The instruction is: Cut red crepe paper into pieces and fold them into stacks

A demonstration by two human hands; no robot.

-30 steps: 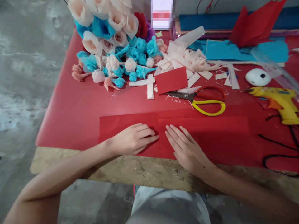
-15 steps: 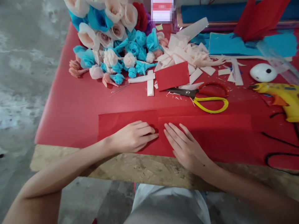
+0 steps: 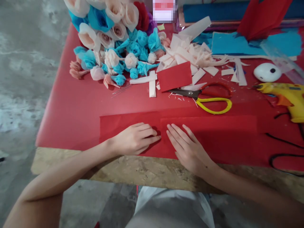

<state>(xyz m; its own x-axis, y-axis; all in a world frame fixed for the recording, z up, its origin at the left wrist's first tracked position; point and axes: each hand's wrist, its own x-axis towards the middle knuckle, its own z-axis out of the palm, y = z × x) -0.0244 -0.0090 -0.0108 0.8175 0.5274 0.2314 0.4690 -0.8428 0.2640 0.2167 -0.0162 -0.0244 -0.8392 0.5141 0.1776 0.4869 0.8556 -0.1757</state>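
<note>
A long red sheet of paper (image 3: 228,136) lies along the near side of the table, with a fold or overlapping edge running between my hands. My left hand (image 3: 136,138) rests on its left part (image 3: 118,122), fingers bent and slightly apart, tips beside that edge. Just to the right, my right hand (image 3: 187,147) lies flat on the paper with its fingers stretched out. Beyond the paper are scissors (image 3: 190,93) with one red and one yellow handle, blades partly under a small red paper piece (image 3: 175,76).
Paper flowers (image 3: 133,47) crowd the back left beside a heap of pale paper scraps (image 3: 190,53). On the right are a yellow glue gun (image 3: 289,98), a white egg-shaped object (image 3: 267,72) and a black cord (image 3: 282,155). Blue paper (image 3: 237,44) lies behind. The table's bare edge (image 3: 152,171) is nearest me.
Both hands keep almost the same place and pose on the red paper. The whole view has shifted very slightly.
</note>
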